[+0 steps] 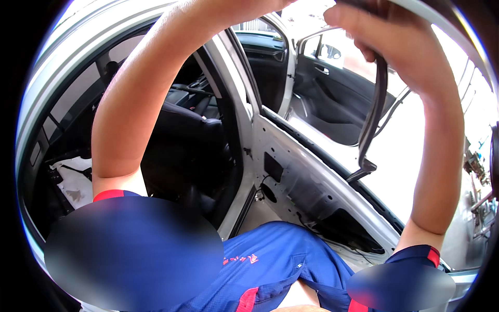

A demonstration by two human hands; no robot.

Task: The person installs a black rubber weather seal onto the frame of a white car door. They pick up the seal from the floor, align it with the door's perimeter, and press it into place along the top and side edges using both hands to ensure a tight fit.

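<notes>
Both my arms are raised in front of an opened car door. My right hand (387, 39) is near the top of the view, closed around a black rubber window seal strip (371, 119). The strip hangs down from that hand, and its bent lower end is beside the top edge of the stripped door panel (312, 177). Only part of my left hand (260, 6) shows at the upper edge, near the door frame; its fingers are cut off there, so what it touches is hidden.
Bare metal with cut-out holes shows on the door, and a loose wire hangs near its bottom. Left of me is the car's dark interior with a seat (192, 117). Another opened door with black trim (332, 99) stands ahead. Assorted items (481, 177) lie at the far right.
</notes>
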